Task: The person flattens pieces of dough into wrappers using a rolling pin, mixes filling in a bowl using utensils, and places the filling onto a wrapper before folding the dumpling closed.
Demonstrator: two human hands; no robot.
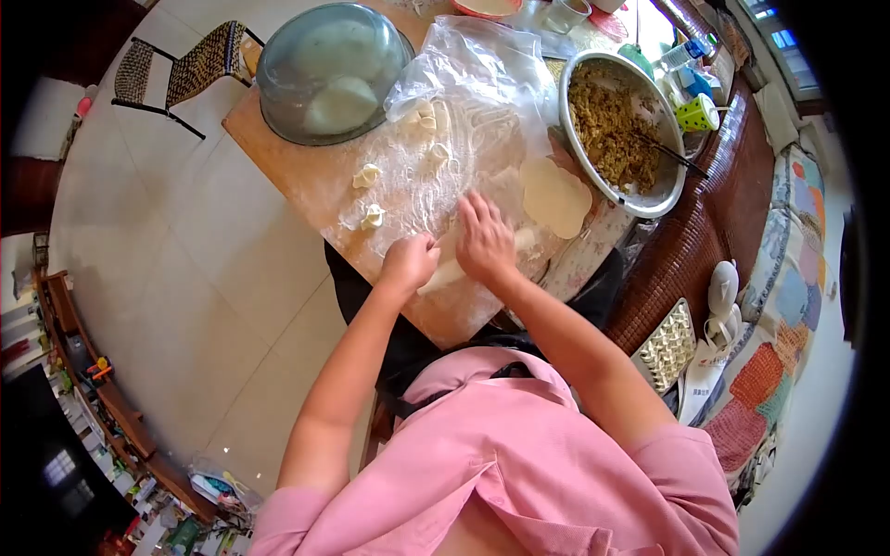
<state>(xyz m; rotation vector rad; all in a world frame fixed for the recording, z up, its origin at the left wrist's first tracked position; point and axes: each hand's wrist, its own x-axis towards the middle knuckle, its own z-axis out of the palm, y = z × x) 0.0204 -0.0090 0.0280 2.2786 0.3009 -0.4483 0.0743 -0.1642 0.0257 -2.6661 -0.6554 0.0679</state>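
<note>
The step in hand looks like rolling on the floured desk (pixel 315 181), and doing it well would come down to even pressure from both hands. The right hand (pixel 488 243) lies open, its fingers stretched forward and unclenched, over what appears to be a pale rolling pin (pixel 446 275) running from about eight o'clock to two o'clock beneath it. The left hand (pixel 411 263) is curled into a loose fist just beside the near end of that pin, at roughly eight o'clock from the right; its fingertips are hidden, so whether it grips anything cannot be made out. A flat palm should let the pin turn freely, while a tight grip would probably drag it. At two o'clock from the right hand, a rolled-out dough sheet (pixel 556 198) lies flat near the metal bowl of filling (pixel 572 97); wide forearm sweeps that way could crease its edge, so short strokes seem wiser. Two small dough lumps (pixel 366 176) (pixel 373 217) sit at eleven o'clock from the left hand, and keeping that elbow in would spare them. Flour lies thick towards twelve o'clock, below the clear plastic bag (pixel 477 65), so a little drawn from there would likely prevent sticking
</note>
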